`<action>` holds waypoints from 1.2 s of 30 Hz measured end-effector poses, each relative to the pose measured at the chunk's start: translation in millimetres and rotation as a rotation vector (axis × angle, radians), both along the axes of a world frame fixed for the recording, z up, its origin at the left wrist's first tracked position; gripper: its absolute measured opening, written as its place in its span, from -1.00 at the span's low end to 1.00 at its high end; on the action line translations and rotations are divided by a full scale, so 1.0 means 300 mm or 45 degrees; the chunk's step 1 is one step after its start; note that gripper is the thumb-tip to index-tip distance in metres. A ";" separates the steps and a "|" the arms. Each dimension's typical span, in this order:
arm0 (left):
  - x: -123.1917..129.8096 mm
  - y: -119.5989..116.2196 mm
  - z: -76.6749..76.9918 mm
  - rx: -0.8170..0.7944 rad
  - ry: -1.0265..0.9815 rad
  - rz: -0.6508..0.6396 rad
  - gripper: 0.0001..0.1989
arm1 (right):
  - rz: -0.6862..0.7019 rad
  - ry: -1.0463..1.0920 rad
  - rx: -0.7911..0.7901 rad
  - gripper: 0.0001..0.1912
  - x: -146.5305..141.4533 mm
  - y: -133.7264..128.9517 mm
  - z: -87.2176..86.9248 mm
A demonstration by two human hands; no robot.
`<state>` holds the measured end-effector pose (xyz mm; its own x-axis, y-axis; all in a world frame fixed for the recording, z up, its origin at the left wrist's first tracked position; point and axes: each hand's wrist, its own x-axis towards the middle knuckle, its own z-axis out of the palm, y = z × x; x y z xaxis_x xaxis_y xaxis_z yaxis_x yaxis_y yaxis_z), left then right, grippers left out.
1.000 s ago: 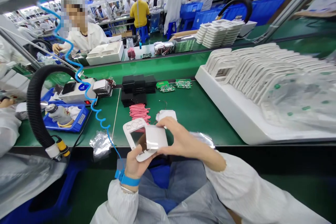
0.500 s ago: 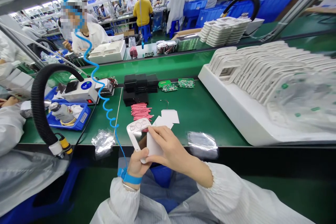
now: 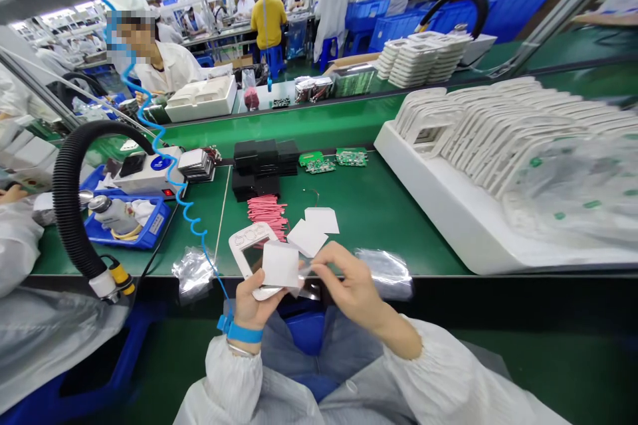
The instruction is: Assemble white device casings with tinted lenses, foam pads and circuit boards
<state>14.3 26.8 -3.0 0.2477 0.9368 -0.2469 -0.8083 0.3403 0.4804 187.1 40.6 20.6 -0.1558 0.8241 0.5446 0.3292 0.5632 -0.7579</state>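
A white device housing (image 3: 242, 254) with a rectangular window is held by my left hand (image 3: 256, 305), which wears a blue wrist strap. Over the housing lies a white square card (image 3: 280, 264), its left edge beside my left thumb. My right hand (image 3: 351, 285) pinches a clear film (image 3: 302, 272) at the right side of the card. Two white cards (image 3: 308, 237) lie on the green bench just beyond, next to a pile of pink strips (image 3: 266, 211). Black blocks (image 3: 256, 172) and green circuit boards (image 3: 351, 157) sit farther back.
A white foam tray (image 3: 428, 199) of stacked white frames fills the right. At left are a black hose (image 3: 62, 186), a blue tray (image 3: 154, 220) with a bottle, and a coiled blue cord (image 3: 187, 202). Clear plastic bags (image 3: 386, 269) lie at the front edge. People sit across the bench.
My right hand has moved right, off the card, and now pulls a clear film out from its side. My left hand and the housing have shifted slightly left.
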 end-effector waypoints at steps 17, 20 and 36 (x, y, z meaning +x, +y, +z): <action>-0.090 -0.022 0.068 0.189 0.020 0.015 -0.28 | 0.023 -0.551 -0.257 -0.84 -0.075 0.119 -0.062; -0.122 -0.051 0.075 0.233 -0.015 0.030 -0.31 | -0.036 -0.517 -0.332 -0.90 -0.123 0.198 -0.082; -0.103 -0.170 -0.062 0.038 -0.036 -0.116 -0.61 | 1.096 -0.210 -0.242 -0.31 -0.091 -0.048 0.189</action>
<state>-16.6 -24.2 -21.7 0.3388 0.9168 -0.2112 -0.7881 0.3992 0.4686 159.9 26.2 77.2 -0.8257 0.4596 0.3270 -0.0363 0.5352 -0.8439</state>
